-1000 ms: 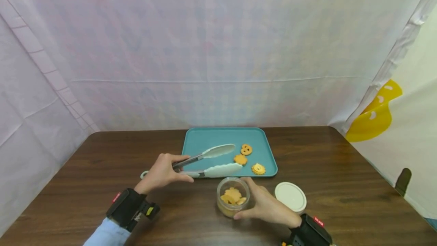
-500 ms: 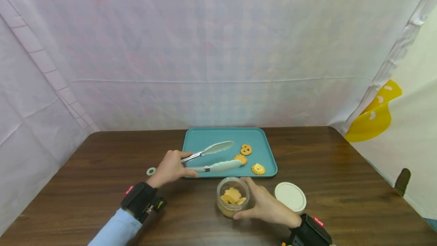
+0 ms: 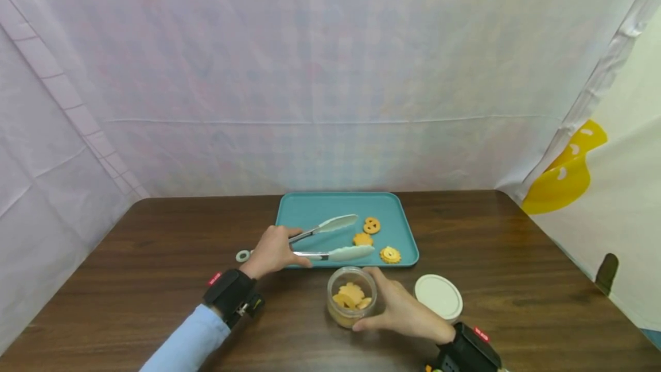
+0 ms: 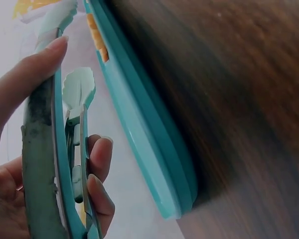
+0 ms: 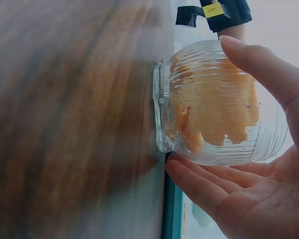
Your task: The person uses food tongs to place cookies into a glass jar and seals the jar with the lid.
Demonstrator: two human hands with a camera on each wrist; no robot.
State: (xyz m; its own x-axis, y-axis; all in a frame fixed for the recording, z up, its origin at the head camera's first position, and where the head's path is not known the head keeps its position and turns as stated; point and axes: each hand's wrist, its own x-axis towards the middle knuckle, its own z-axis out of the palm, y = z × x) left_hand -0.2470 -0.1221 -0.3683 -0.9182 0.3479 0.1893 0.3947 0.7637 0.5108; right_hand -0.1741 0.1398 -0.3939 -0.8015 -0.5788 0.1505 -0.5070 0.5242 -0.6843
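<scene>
My left hand grips a pair of metal tongs with pale green scalloped tips, thumb on one arm and fingers round the other. The tips are spread, with nothing between them, over a teal tray. Just past the nearer tip lies a flower-shaped cracker; behind it is a pretzel-shaped one, and to the right a round scalloped one. My right hand holds a clear ribbed jar, which stands lidless on the table with several crackers inside.
A round white lid lies on the brown wooden table, right of the jar and partly behind my right wrist. White cloth hangs along the table's back edge and sides.
My left hand has moved right with the tongs, carrying their tips farther over the tray, close to the flower-shaped cracker. My right hand and the jar have stayed in place.
</scene>
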